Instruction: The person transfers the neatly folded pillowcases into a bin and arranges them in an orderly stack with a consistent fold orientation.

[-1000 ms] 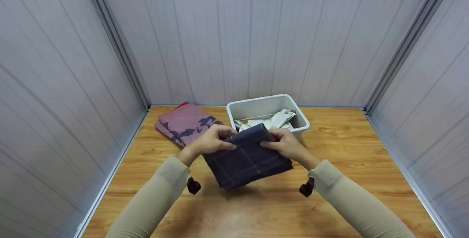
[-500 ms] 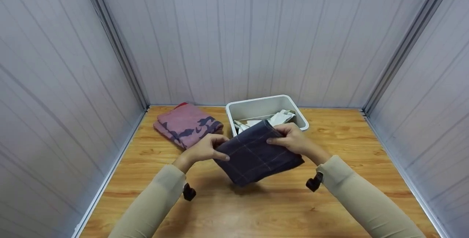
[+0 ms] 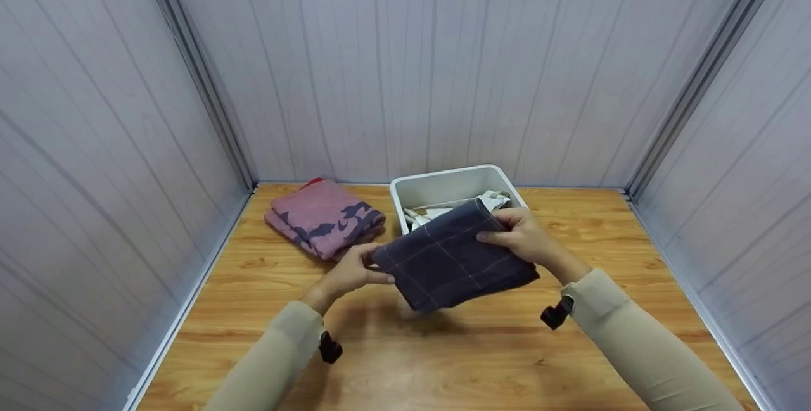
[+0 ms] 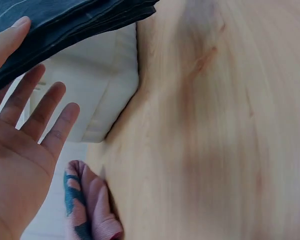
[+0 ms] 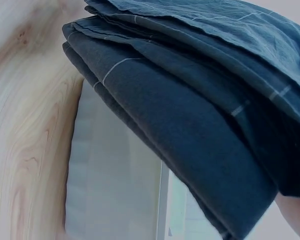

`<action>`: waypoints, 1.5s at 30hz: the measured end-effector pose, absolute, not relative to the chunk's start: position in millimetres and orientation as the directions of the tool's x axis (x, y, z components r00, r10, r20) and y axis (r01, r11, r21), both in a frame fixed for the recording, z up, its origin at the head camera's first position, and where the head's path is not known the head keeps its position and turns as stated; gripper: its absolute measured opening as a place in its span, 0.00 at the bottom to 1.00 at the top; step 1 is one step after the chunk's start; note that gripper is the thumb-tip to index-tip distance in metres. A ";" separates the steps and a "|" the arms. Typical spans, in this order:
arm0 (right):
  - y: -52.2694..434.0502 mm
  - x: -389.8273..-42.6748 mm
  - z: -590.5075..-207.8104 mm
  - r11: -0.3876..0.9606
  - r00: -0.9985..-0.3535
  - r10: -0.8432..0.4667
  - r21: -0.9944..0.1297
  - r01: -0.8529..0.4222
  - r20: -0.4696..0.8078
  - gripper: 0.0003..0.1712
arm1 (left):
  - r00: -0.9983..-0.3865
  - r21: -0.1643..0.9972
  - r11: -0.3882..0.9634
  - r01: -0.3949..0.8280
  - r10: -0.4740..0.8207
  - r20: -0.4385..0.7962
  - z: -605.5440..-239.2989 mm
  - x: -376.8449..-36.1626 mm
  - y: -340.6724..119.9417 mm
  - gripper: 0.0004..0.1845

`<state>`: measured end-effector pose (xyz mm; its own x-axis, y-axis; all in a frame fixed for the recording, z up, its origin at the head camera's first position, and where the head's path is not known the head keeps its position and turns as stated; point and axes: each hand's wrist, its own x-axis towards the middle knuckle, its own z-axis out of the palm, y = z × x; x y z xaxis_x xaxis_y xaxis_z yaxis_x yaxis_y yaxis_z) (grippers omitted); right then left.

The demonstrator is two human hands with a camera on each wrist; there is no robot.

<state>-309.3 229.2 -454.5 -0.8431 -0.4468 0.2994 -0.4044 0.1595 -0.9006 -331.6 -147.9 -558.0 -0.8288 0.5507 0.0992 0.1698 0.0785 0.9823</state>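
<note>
Fingers (image 4: 37, 107) of the left hand (image 3: 350, 271) are spread straight, only the thumb touching the folded dark checked cloth (image 3: 451, 263) held mid-frame above the wooden table (image 3: 621, 233). The right hand (image 3: 524, 235) pinches its far edge before the white bin (image 3: 443, 184). A pink folded cloth (image 3: 323, 216) lies left of centre.

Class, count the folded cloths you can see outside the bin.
2: the dark checked cloth held in the air between both hands, and the pink patterned cloth on the table, left of the bin. More may lie underneath.
</note>
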 end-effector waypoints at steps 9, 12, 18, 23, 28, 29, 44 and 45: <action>235.5 -308.9 -457.3 0.126 -0.851 -0.410 -0.904 -0.409 0.328 0.07 | -0.845 0.994 0.032 0.109 0.529 0.075 -570.1 -328.8 -128.0 0.32; 236.4 -309.2 -456.8 0.115 -0.853 -0.398 -0.904 -0.413 0.339 0.07 | -0.855 0.997 0.004 0.073 0.514 0.061 -575.5 -326.5 -121.0 0.31; 238.8 -308.6 -455.4 0.132 -0.882 -0.361 -0.919 -0.370 0.303 0.09 | -0.858 0.998 -0.067 0.018 0.511 0.050 -586.7 -323.2 -110.1 0.30; 241.5 -310.5 -456.8 0.147 -0.897 -0.341 -0.927 -0.346 0.281 0.11 | -0.862 0.995 -0.101 0.014 0.503 0.063 -584.3 -323.0 -109.9 0.25; 246.5 -313.5 -462.2 0.116 -0.927 -0.273 -0.948 -0.296 0.256 0.12 | -0.868 0.990 -0.138 0.025 0.488 0.090 -569.0 -324.7 -114.7 0.26; 247.6 -314.1 -463.5 0.112 -0.934 -0.256 -0.951 -0.287 0.251 0.13 | -0.873 0.990 -0.141 0.029 0.479 0.094 -565.1 -325.0 -115.4 0.25; 251.8 -324.0 -493.9 0.119 -0.985 -0.158 -0.989 -0.092 0.072 0.14 | -0.915 0.991 -0.126 -0.043 0.402 0.012 -521.7 -331.6 -116.0 0.11; 251.9 -323.9 -496.1 0.117 -0.984 -0.172 -0.991 -0.070 0.049 0.14 | -0.914 0.993 -0.111 -0.045 0.406 0.004 -521.4 -332.3 -115.8 0.11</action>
